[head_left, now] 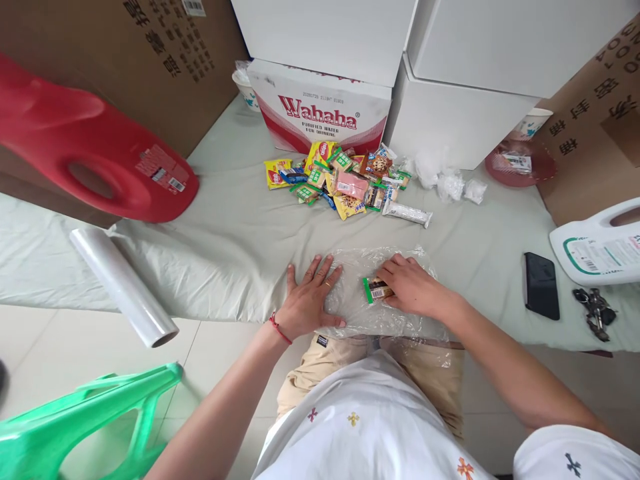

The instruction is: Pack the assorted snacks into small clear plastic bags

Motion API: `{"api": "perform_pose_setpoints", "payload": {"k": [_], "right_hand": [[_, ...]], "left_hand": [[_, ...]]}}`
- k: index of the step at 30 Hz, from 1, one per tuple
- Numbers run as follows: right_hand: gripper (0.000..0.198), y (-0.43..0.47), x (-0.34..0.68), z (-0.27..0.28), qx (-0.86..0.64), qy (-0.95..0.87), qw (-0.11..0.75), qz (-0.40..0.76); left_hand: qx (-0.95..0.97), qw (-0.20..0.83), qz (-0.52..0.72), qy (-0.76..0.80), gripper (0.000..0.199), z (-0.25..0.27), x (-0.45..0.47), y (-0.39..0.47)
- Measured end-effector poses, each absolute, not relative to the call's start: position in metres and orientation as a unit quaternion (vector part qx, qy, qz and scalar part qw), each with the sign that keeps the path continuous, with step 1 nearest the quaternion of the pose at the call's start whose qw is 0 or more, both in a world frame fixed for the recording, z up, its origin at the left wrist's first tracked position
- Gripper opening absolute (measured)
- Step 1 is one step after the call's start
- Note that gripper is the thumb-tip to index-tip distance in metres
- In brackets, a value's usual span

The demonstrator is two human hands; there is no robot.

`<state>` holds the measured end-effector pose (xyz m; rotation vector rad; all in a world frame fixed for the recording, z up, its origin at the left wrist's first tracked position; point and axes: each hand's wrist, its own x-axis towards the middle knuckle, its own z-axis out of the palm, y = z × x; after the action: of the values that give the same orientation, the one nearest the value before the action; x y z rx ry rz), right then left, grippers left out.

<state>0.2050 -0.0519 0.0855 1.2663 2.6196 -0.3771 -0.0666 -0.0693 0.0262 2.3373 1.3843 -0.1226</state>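
Observation:
A sheet of clear plastic wrap [350,313] lies spread on the cloth-covered surface in front of me, its near edge hanging over. My left hand [313,297] rests flat on the left part of the wrap, fingers spread. On its right part, my right hand [407,283] has its fingers closed over a small snack packet [377,291] with green ends and a barcode. The packet lies on the wrap, and its right end is hidden under the hand. Beyond both hands is a heap of assorted snack packets [345,180], yellow, green, pink and blue.
Crumpled clear wrap balls [450,187] sit right of the heap, before white boxes [460,120] and a Wahaha carton [320,110]. A plastic wrap roll [125,287] and red jug [100,147] are left. A phone [542,285], keys [595,312] and white jug [600,243] are right. A green stool [95,413] stands below.

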Motion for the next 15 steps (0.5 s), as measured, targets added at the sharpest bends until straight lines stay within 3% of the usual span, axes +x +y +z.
{"api": "perform_pose_setpoints", "payload": {"k": [10, 15], "right_hand": [[0.035, -0.046, 0.222, 0.117, 0.460, 0.874, 0.052, -0.150], [0.033, -0.065, 0.200, 0.107, 0.432, 0.884, 0.086, -0.157]], "left_hand": [[0.835, 0.225, -0.068, 0.498, 0.122, 0.029, -0.065, -0.067], [0.837, 0.211, -0.058, 0.501, 0.121, 0.028, -0.065, -0.068]]}}
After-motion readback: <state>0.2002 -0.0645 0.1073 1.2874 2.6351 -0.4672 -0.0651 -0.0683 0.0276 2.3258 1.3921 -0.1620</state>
